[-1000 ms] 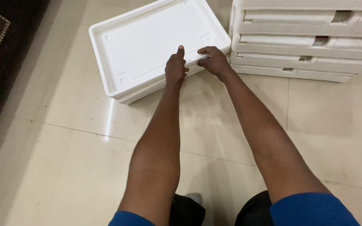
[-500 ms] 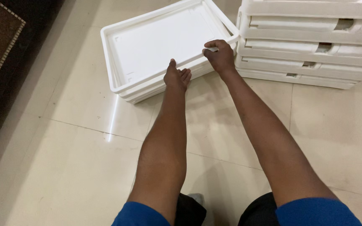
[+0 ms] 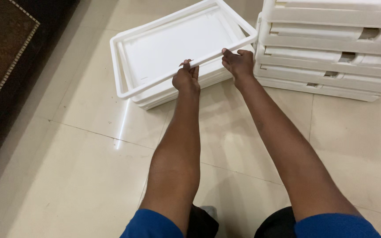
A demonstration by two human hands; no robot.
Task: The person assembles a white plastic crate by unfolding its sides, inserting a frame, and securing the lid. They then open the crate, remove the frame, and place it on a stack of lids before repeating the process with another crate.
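A shallow white plastic tray is gripped by its near long rim and is tilted up off the white trays beneath it, its near edge raised while the far edge stays low. It is the top piece of a short stack resting on the cream tiled floor, in the upper middle of the view. The left hand is curled around the rim near its middle, fingers wrapped over the top and pressed together on the plastic. The right hand is closed on the same rim further toward the right corner — thumb above, fingers apparently tucked below, though the underside is hidden.

Half a second ago the tray lay flat on the stack, the left hand only resting against the near edge and the right hand at the corner; now the rim is lifted clear and a gap is opened below it.

Just beside the right hand, a taller stack of white crates is set against the tray stack. At the far left a dark patterned rug is laid — well apart from both hands.
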